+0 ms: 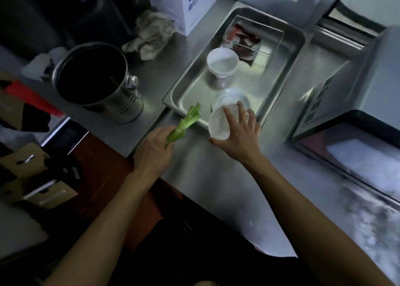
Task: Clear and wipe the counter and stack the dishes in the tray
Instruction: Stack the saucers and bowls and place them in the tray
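Holding a white bowl (pixel 218 124) tilted over the tray's (pixel 290 54) near rim, I am gripping it with my right hand (pixel 237 137), fingers spread across its rim. My left hand (pixel 154 149) is clutching green stalks (pixel 184 124). I am judging the bowl smooth, light and breakable, so the rim grip suits.

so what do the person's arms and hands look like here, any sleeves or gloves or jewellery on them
Both arms are bare from the bottom edge of the picture to the fingertips: no sleeves show. The left hand and the right hand wear no gloves, and no ring, watch or bracelet shows on either wrist. The dim, slightly blurred picture hides finer marks.
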The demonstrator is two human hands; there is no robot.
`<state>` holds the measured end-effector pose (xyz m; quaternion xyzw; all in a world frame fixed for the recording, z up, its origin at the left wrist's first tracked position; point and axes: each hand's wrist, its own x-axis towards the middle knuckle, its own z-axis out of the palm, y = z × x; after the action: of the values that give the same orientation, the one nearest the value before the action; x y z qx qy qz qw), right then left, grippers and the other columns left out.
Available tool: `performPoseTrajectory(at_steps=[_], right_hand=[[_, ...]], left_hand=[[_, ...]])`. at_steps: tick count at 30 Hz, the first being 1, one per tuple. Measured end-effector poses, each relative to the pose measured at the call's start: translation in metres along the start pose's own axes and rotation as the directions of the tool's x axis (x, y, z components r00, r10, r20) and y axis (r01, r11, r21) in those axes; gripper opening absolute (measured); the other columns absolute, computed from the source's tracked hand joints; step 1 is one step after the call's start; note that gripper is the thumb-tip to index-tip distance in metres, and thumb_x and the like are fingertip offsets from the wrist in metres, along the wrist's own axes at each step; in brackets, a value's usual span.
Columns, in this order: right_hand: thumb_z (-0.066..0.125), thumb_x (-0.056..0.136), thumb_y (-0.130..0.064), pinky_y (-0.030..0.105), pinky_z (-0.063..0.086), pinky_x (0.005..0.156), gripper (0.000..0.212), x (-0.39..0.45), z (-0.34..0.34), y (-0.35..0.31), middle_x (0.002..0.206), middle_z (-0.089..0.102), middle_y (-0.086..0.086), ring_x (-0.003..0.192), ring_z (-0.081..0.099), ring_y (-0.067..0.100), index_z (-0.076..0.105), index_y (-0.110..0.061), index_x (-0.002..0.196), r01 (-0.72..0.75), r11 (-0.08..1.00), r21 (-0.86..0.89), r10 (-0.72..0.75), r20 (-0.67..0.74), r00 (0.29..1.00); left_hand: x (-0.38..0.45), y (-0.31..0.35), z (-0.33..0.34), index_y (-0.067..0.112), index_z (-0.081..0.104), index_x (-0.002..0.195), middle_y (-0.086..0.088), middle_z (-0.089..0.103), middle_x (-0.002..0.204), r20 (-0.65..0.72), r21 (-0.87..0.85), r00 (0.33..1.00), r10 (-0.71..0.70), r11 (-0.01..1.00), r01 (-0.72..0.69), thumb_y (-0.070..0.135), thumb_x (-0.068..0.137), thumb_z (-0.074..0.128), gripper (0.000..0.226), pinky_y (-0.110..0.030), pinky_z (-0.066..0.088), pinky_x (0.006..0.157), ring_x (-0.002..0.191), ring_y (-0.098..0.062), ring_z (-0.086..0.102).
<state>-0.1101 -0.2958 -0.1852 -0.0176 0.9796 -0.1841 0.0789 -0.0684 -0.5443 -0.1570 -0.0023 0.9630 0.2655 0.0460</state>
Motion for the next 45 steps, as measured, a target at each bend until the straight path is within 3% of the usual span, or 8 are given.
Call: performPoseTrajectory(at_steps=[3,7,13,29,32,37,41,45], right_hand=[[0.066,0.068,-0.075,0.063,0.018,0.113,0.104,0.025,-0.002,0.008,0.166,-0.003,0.001,0.148,0.003,0.040,0.018,-0.038,0.153,-0.026,1.000,-0.015,0.026,-0.012,1.000],[0.065,0.069,-0.077,0.065,0.016,0.112,0.105,0.061,0.004,0.017,0.165,-0.004,0.002,0.148,0.000,0.042,0.016,-0.037,0.153,-0.066,0.998,-0.020,0.067,0.032,0.997],[0.067,0.070,-0.073,0.065,0.018,0.112,0.105,0.101,0.024,0.015,0.165,-0.003,0.007,0.147,0.002,0.044,0.014,-0.036,0.153,-0.132,0.987,-0.093,0.138,0.067,0.988],[0.064,0.072,-0.077,0.063,0.008,0.117,0.108,0.120,0.042,0.008,0.165,-0.012,0.006,0.150,-0.010,0.041,0.007,-0.036,0.155,-0.262,0.961,-0.085,0.271,0.139,0.952],[0.058,0.081,-0.071,0.062,0.006,0.118,0.097,0.113,0.034,0.008,0.166,-0.010,0.006,0.151,-0.010,0.037,0.008,-0.034,0.156,-0.289,0.954,-0.084,0.297,0.109,0.949],[0.059,0.091,-0.046,0.058,0.012,0.119,0.077,0.085,0.013,0.008,0.166,0.005,0.008,0.152,-0.001,0.034,0.020,-0.030,0.155,-0.352,0.936,-0.015,0.351,-0.053,0.935],[0.058,0.088,-0.046,0.053,0.014,0.118,0.073,0.059,0.000,0.005,0.164,0.016,0.008,0.151,0.007,0.033,0.027,-0.028,0.153,-0.359,0.932,0.039,0.361,-0.146,0.921],[0.057,0.090,-0.043,0.052,0.014,0.118,0.071,0.039,-0.002,0.002,0.163,0.018,0.010,0.152,0.008,0.032,0.028,-0.028,0.153,-0.376,0.925,0.059,0.380,-0.143,0.914]], left_hand=[[0.028,0.008,0.001,0.027,0.055,0.130,-0.001,0.059,0.109,0.011,0.012,0.999,0.048,0.999,-0.048,0.013,0.088,0.064,0.045,-0.039,0.050,0.075,0.096,-0.025,0.058],[0.071,0.015,0.010,0.026,0.055,0.131,-0.001,0.061,0.119,0.035,-0.010,0.996,0.087,0.996,-0.087,0.016,0.088,0.062,0.045,-0.041,0.051,0.084,0.103,-0.024,0.058],[0.120,0.020,0.012,0.025,0.057,0.125,-0.001,0.063,0.110,0.020,-0.014,0.973,0.232,0.973,-0.231,0.011,0.084,0.067,0.044,-0.044,0.053,0.078,0.097,-0.028,0.062],[0.188,0.017,0.018,0.036,0.056,0.123,0.006,0.063,0.107,0.160,-0.060,0.958,0.237,0.971,-0.230,0.017,0.090,0.065,0.040,-0.044,0.054,0.077,0.093,-0.022,0.061],[0.194,0.020,0.023,0.034,0.058,0.124,0.005,0.063,0.108,0.184,-0.060,0.944,0.275,0.961,-0.268,0.017,0.089,0.065,0.039,-0.041,0.053,0.080,0.095,-0.022,0.061],[0.201,0.035,0.041,0.030,0.059,0.129,-0.001,0.062,0.109,0.249,-0.050,0.895,0.370,0.928,-0.370,0.018,0.093,0.057,0.038,-0.044,0.052,0.079,0.097,-0.025,0.059],[0.202,0.054,0.063,0.027,0.057,0.133,-0.006,0.062,0.105,0.284,0.045,0.852,0.440,0.882,-0.470,0.018,0.096,0.054,0.038,-0.045,0.051,0.072,0.093,-0.031,0.058],[0.201,0.072,0.083,0.028,0.056,0.134,-0.007,0.062,0.108,0.335,0.093,0.831,0.444,0.862,-0.499,0.018,0.096,0.058,0.040,-0.044,0.052,0.075,0.096,-0.030,0.058]])
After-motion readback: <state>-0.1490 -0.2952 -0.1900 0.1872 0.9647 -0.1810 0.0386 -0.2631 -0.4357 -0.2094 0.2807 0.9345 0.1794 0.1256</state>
